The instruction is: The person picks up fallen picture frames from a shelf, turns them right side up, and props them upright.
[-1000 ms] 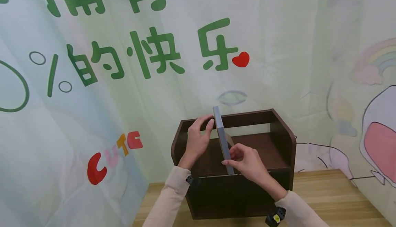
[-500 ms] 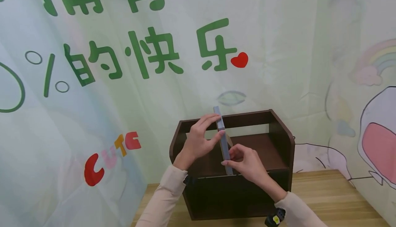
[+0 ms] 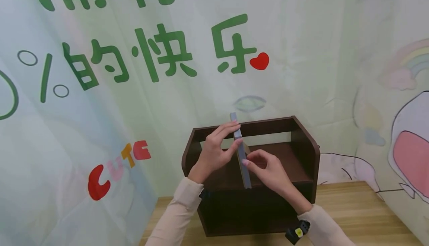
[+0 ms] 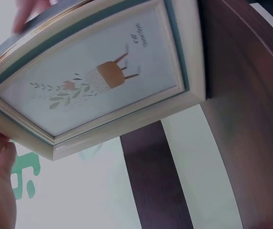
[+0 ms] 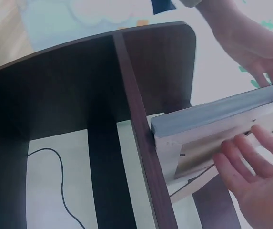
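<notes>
A picture frame (image 3: 246, 177) stands upright on the shelf unit's upper board, its narrow bluish edge facing me. In the left wrist view its front shows a potted-plant print (image 4: 98, 86) inside a cream border with a teal line. My left hand (image 3: 214, 151) grips the upper part from the left, fingers over the top and thumb against the near edge. From the right, my right hand (image 3: 272, 169) holds it lower down, thumb on the near edge and fingers behind. The right wrist view shows those fingers at the frame's back, beside a propped-out stand flap (image 5: 193, 183).
The dark brown shelf unit (image 3: 303, 156) has raised sides, a back rail and a lower compartment (image 3: 248, 212). It stands on a wooden table (image 3: 365, 208) before a printed curtain (image 3: 311, 52). A thin cable (image 5: 61, 176) hangs behind the lower compartment.
My left hand has moved right, its fingers and thumb coming onto the frame's upper edge. More recently my right hand has slid up the near edge. The frame has barely moved.
</notes>
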Tool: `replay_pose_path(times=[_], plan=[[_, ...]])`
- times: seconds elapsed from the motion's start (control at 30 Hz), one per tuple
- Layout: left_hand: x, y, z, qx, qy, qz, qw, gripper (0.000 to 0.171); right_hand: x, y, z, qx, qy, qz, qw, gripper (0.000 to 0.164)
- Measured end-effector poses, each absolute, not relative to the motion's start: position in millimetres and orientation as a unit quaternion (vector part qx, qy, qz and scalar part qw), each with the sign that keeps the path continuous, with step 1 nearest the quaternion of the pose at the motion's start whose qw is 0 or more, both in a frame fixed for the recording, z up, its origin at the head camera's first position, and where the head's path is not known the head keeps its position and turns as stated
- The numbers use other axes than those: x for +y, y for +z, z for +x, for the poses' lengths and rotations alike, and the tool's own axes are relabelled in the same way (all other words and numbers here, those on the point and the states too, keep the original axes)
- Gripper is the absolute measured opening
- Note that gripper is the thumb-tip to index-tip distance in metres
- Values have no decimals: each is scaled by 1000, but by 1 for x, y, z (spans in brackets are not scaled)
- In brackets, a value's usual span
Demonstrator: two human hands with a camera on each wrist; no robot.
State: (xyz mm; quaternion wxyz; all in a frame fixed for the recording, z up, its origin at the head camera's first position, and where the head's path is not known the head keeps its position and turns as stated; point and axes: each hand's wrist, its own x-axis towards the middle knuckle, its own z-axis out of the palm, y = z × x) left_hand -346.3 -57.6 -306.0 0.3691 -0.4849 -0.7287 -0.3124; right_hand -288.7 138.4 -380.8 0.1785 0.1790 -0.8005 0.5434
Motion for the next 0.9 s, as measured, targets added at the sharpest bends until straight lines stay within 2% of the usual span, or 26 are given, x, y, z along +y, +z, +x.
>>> replay_pose_path(times=[0.1, 0.23, 0.33, 0.43, 0.7, 0.9], plan=[[-59, -307, -346, -722, -318, -485, 378, 43, 135, -379, -293, -784, 565, 170, 194, 31], [-61, -306, -345, -716, -326, -485, 382, 42, 128, -381, -302, -786, 545, 156, 246, 25], [-60, -306, -344, -716, -328, -486, 380, 41, 122, -386, -309, -803, 504, 157, 277, 31], [-58, -306, -344, -717, -328, -487, 375, 41, 119, -391, -314, -813, 485, 151, 285, 32], [-53, -306, -344, -724, -323, -488, 366, 41, 123, -396, -319, -832, 435, 119, 322, 18], [-51, -306, -345, -723, -330, -487, 362, 40, 125, -395, -320, -840, 420, 120, 321, 24]])
